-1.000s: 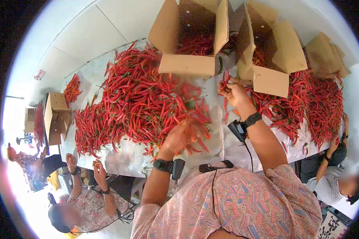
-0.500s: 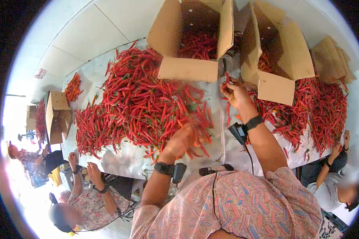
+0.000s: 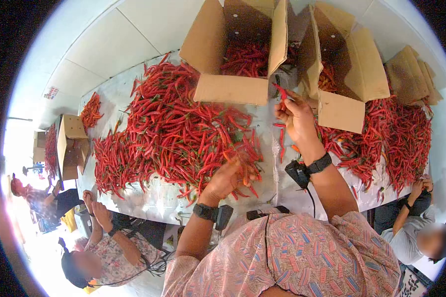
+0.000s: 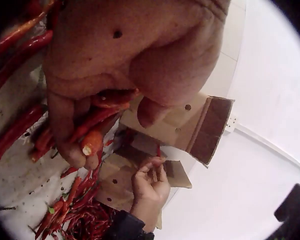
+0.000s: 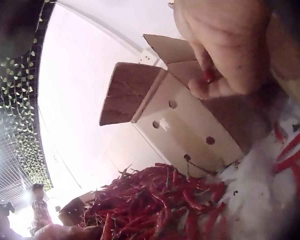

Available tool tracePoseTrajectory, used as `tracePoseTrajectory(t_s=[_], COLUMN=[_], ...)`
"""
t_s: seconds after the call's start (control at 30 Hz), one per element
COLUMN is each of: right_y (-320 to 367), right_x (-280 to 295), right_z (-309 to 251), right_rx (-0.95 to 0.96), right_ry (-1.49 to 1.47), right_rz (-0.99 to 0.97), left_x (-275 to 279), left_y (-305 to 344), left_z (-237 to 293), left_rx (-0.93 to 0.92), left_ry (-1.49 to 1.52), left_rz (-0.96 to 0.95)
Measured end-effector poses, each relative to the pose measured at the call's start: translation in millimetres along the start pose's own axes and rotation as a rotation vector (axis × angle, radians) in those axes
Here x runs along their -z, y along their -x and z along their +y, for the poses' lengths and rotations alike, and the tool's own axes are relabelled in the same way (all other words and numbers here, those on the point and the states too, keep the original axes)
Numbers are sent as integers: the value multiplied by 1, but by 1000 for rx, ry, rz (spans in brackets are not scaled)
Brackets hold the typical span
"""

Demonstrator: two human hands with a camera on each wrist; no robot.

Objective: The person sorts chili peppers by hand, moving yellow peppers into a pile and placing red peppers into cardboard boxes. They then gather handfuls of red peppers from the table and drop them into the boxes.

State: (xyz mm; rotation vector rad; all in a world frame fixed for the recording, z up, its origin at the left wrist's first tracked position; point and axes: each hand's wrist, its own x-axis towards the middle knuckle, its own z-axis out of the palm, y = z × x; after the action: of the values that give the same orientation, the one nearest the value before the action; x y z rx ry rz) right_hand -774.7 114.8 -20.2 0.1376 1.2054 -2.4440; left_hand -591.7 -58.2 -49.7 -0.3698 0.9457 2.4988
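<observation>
Thumb and fingers of the right hand (image 3: 300, 120) pinch a slender, glossy red chilli (image 3: 281, 91), its length poking out beyond the fingertips, away from the torso. This hand is raised before the gap between two open brown cardboard boxes, just beside the flap of the left box (image 3: 231, 89) and near the flap of the right box (image 3: 342, 112). Loose red chillies (image 3: 282, 143) lie on the pale tabletop (image 3: 158, 199) near it.

Curled round several short red and orange-red chillies (image 4: 92, 142), the left hand (image 3: 222, 181) has its fingers bent beneath them and its thumb held apart. It is at the near right edge of a large heap of red chillies with green stems (image 3: 173, 123), closer to the torso than the right hand.

Both forearms stretch forward over the table edge: the left slants up and to the right, the right slants up and to the left, reaching farther out. Each wrist wears a black strap with a small black device, the left one (image 3: 205, 212) and the right one (image 3: 320, 164). Another broad heap of red chillies (image 3: 406, 143) lies to the right of the right hand, and more chillies show inside both boxes.
</observation>
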Motion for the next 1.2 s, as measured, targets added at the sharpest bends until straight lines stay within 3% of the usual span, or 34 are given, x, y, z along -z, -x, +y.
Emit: tracePoseTrajectory(t_s=[0.1, 0.17, 0.27, 0.4, 0.47, 0.53, 0.63, 0.73, 0.77, 0.83, 0.87, 1.03, 1.13, 1.2], right_y=[16, 23, 32, 22, 5, 4, 5, 3, 1, -1, 6, 21, 21, 8], right_x=[-18, -29, -53, -79, -89, -99, -108, -115, -112, -105, -103, -90, -81, -72], right_z=[-11, -17, -29, -43, -45, -46, -45, -43, -38, -34, -34, -23, -17, -15], right_rx=[128, 403, 576, 547, 810, 800, 858, 949, 946, 1074, 861, 816, 862, 999], right_ry=[-7, 187, 277, 399, 763, 774, 871, 1244, 1246, 1668, 1761, 1856, 1858, 1872], right_rz=[73, 78, 24, 39, 36, 0, -50, -86, -87, -40, -175, -122, -58, 28], left_x=[0, 0, -1, -5, -3, 5, 7, 0, 2, 7, 7, 6, 9, 0], left_y=[2, 3, 5, 6, 6, 4, 5, 11, 11, 9, 9, 14, 15, 14], left_z=[0, -1, 0, 1, 0, -1, -2, 4, 3, 1, 2, 2, 0, 4], left_rx=[5, 2, -12, -33, -26, -55, -94, -53, -52, -33, -35, -63, -20, -53], left_ry=[22, 31, -35, -53, -43, -230, -120, -50, -47, -47, -47, -62, -49, -80], left_rz=[-18, -34, -41, -25, -17, -31, -72, -44, -43, -51, -52, -45, 0, -7])
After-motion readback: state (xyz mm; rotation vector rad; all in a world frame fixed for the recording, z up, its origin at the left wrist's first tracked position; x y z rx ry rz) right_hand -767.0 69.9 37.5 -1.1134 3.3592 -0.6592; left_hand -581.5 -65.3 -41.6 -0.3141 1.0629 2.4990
